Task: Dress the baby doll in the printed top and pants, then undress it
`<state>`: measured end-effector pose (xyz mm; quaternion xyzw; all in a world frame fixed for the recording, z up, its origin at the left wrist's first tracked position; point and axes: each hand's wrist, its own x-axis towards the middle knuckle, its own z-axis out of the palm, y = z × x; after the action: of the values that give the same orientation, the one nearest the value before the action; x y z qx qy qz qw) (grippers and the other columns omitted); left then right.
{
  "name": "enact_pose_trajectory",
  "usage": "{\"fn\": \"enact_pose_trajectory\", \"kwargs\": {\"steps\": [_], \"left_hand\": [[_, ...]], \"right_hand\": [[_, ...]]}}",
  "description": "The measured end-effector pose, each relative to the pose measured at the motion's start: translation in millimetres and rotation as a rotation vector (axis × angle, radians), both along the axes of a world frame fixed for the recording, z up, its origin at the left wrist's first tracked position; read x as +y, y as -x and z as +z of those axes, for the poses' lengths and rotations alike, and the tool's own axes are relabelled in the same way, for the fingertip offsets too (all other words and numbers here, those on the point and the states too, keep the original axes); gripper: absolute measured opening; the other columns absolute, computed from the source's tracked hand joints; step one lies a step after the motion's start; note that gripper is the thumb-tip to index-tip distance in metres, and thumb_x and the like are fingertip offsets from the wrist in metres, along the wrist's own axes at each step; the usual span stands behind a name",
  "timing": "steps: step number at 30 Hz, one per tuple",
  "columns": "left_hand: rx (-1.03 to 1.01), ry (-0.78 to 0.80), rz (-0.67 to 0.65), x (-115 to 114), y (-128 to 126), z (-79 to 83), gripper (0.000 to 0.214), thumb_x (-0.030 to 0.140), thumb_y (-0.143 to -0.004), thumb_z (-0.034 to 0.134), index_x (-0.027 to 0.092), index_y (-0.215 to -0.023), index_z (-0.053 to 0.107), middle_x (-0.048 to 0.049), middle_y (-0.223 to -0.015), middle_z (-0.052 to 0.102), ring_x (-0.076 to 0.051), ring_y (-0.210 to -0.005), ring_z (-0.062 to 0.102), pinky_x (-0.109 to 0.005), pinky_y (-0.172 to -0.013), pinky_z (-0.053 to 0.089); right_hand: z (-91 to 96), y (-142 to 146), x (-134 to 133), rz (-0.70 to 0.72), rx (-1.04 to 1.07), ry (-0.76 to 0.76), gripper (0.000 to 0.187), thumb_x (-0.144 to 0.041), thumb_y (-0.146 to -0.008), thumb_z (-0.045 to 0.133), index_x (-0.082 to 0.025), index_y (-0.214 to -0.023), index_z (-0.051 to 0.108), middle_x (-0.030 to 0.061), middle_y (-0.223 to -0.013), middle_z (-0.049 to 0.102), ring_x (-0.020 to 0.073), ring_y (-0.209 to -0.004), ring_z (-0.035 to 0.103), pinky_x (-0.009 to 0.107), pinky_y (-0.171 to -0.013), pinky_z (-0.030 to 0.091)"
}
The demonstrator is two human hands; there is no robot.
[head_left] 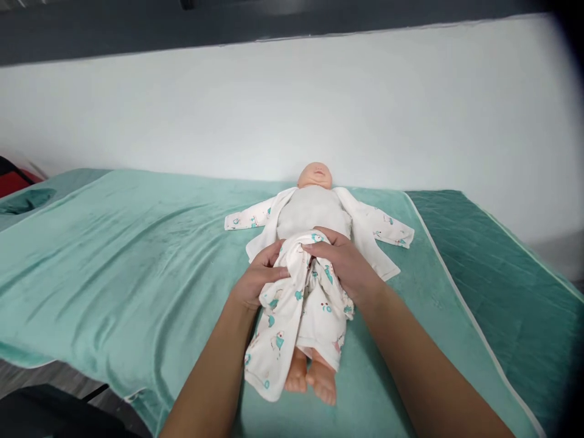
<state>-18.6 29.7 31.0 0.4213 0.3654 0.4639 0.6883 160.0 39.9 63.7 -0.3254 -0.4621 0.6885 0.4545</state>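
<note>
A baby doll (pixel 314 207) lies on its back on a teal blanket (pixel 137 255), head toward the wall and bare feet (pixel 312 380) toward me. It wears an open white printed jacket (pixel 374 228) with sleeves spread sideways. White printed trousers (pixel 301 304) cover its legs. My left hand (pixel 258 280) grips the waistband on the doll's left side as I see it. My right hand (pixel 344 261) pinches the waistband at the doll's belly, fingers curled into the cloth. One loose trouser leg hangs beside the feet.
A white wall (pixel 292 103) runs behind the bed. A darker green quilted cover (pixel 511 286) lies to the right of the blanket. A red object (pixel 13 179) shows at the far left. The bed's near edge drops off at lower left.
</note>
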Motion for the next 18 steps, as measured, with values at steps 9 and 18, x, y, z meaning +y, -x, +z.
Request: {"fn": "enact_pose_trajectory", "kwargs": {"steps": [9,18], "left_hand": [[-0.096,-0.009,0.184,0.2,-7.8,-4.6,0.034,0.033,-0.067,0.076,0.02,-0.095,0.064,0.0011,-0.078,0.065,-0.014,-0.066,0.058,-0.026,-0.062,0.045],[-0.07,-0.236,-0.084,-2.3,-0.4,-11.2,0.088,0.063,-0.053,0.085,0.019,-0.125,0.06,-0.0074,-0.108,0.068,-0.026,-0.097,0.062,-0.031,-0.082,0.048]], "right_hand": [[-4.6,-10.0,-2.6,0.24,-0.012,-0.072,0.038,-0.034,-0.07,0.082,-0.02,-0.101,0.066,0.0016,-0.092,0.067,0.0171,-0.081,0.062,0.028,-0.073,0.049],[-3.0,-4.0,-5.5,-0.036,-0.165,-0.097,0.024,-0.032,-0.073,0.076,-0.022,-0.088,0.06,-0.005,-0.078,0.06,0.013,-0.071,0.053,0.023,-0.065,0.043]]}}
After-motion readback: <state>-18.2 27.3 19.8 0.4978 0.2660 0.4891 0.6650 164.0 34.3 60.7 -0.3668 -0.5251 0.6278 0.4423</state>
